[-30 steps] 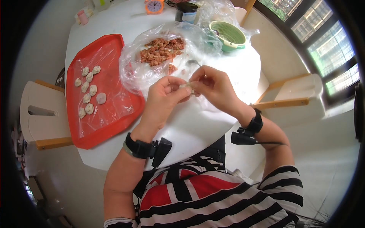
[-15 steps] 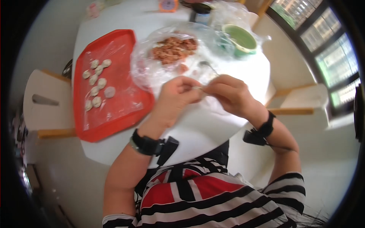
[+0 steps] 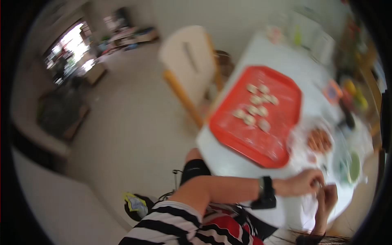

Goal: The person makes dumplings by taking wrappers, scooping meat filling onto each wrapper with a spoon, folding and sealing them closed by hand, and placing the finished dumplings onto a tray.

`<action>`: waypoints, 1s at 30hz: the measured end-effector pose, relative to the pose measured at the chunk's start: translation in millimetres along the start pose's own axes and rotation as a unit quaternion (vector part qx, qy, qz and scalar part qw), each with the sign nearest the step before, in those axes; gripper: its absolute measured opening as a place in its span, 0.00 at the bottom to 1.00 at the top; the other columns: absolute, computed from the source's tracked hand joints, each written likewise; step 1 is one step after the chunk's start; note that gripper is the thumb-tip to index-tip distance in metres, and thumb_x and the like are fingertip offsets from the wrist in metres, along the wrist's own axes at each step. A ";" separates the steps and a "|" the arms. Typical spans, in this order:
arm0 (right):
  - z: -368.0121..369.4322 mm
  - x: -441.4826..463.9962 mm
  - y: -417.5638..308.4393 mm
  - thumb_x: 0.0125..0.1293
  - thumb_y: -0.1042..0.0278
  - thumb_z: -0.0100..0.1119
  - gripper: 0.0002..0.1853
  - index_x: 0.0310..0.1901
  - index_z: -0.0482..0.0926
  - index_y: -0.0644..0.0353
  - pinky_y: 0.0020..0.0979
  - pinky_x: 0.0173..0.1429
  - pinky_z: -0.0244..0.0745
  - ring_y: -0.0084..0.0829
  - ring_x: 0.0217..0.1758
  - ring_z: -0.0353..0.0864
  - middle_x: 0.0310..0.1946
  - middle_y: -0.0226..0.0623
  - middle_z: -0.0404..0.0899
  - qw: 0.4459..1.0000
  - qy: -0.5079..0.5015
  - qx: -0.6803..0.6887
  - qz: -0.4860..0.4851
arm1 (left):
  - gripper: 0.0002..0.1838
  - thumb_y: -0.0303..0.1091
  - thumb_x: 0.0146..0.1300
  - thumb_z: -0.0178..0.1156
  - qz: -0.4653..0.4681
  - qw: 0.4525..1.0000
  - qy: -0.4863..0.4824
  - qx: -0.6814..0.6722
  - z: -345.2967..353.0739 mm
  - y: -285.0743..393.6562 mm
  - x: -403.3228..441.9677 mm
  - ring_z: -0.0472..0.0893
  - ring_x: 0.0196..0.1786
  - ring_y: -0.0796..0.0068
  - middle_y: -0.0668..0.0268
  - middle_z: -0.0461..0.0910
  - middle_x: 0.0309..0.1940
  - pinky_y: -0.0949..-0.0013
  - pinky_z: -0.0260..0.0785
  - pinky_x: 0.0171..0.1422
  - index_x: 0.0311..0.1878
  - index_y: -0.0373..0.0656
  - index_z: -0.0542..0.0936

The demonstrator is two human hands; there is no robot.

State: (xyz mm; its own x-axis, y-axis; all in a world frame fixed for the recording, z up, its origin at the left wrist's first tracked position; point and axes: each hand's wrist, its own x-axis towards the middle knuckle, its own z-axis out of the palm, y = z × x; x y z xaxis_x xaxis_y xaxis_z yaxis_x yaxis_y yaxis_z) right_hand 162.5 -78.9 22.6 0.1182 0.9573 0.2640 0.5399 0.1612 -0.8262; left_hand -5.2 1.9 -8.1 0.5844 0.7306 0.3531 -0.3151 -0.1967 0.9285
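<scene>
My left hand (image 3: 304, 183) is closed in a pinch over the table's near right part, its fingertips meeting those of my right hand (image 3: 327, 198). Between them is a small pale piece, blurred and mostly hidden by the fingers; it looks like dough. Beyond the hands, reddish minced filling (image 3: 319, 140) lies in a clear plastic bag (image 3: 297, 141). To the left is a red tray (image 3: 232, 143) lined with clear plastic, holding several white dumplings (image 3: 256, 99) and one flat pale round piece (image 3: 264, 125).
The white table (image 3: 220, 157) carries a green basket (image 3: 354, 166) at the right and an orange clock (image 3: 332, 92) farther back. A chair (image 3: 188, 61) stands beyond the table's left edge. A black and yellow bag (image 3: 136, 205) is on the floor.
The view has swung left, so the table, tray and hands appear farther right and the room's floor shows. Both hands stay together at the fingertips.
</scene>
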 end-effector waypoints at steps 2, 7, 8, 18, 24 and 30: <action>9.2 9.2 5.3 0.65 0.74 0.56 0.05 0.34 0.68 0.59 0.19 0.28 0.54 0.14 0.25 0.59 0.25 0.22 0.65 0.993 0.014 0.114 0.024 | 0.06 0.24 0.57 0.56 0.019 0.999 0.030 -0.017 -0.9 -1.9 1.6 0.76 0.30 0.79 0.64 0.75 0.27 0.71 0.70 0.34 0.38 0.34 0.76; 16.2 35.4 -8.7 0.65 0.76 0.56 0.05 0.38 0.70 0.57 0.15 0.30 0.57 0.10 0.27 0.60 0.31 0.22 0.67 0.955 -0.012 0.278 0.102 | 0.06 0.20 0.59 0.51 0.031 0.997 0.065 -0.020 -9.3 6.5 10.9 0.76 0.31 0.76 0.62 0.75 0.29 0.69 0.70 0.35 0.40 0.33 0.71; 18.7 40.3 -7.9 0.65 0.75 0.56 0.05 0.38 0.70 0.58 0.15 0.31 0.58 0.09 0.28 0.60 0.32 0.23 0.67 0.939 -0.025 0.318 0.128 | 0.07 0.20 0.59 0.51 0.039 0.996 0.078 0.007 -13.6 7.6 12.4 0.75 0.32 0.76 0.61 0.75 0.30 0.69 0.70 0.36 0.41 0.34 0.70; 54.0 71.1 1.5 0.64 0.81 0.56 0.08 0.44 0.75 0.70 0.28 0.47 0.73 0.29 0.41 0.77 0.38 0.37 0.76 0.987 0.034 -0.009 -0.158 | 0.14 0.18 0.53 0.55 -0.011 0.988 0.118 -0.102 -54.6 17.7 28.5 0.73 0.36 0.80 0.65 0.72 0.35 0.75 0.70 0.36 0.45 0.37 0.70; 49.2 71.5 11.3 0.54 0.89 0.54 0.07 0.35 0.74 0.69 0.36 0.46 0.71 0.43 0.38 0.75 0.34 0.45 0.73 0.941 0.087 -0.122 -0.302 | 0.14 0.18 0.55 0.55 -0.005 0.995 0.093 -0.033 -48.3 2.6 26.5 0.73 0.40 0.81 0.67 0.72 0.39 0.76 0.70 0.43 0.45 0.38 0.70; 46.4 59.2 -19.0 0.51 0.91 0.54 0.11 0.34 0.74 0.66 0.35 0.42 0.71 0.45 0.36 0.74 0.31 0.45 0.71 0.943 0.077 -0.116 -0.303 | 0.13 0.18 0.61 0.55 0.021 0.994 0.079 -0.067 -42.2 -17.9 29.6 0.74 0.45 0.83 0.68 0.73 0.42 0.76 0.69 0.48 0.48 0.38 0.72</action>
State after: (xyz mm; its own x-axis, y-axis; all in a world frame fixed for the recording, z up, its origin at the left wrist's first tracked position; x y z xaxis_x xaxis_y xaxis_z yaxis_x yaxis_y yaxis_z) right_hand 120.5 -14.2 30.9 -0.1603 0.6573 0.7363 0.7124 0.5934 -0.3747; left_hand -13.8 54.5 -19.1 0.4473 0.8194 0.3584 -0.4400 -0.1472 0.8858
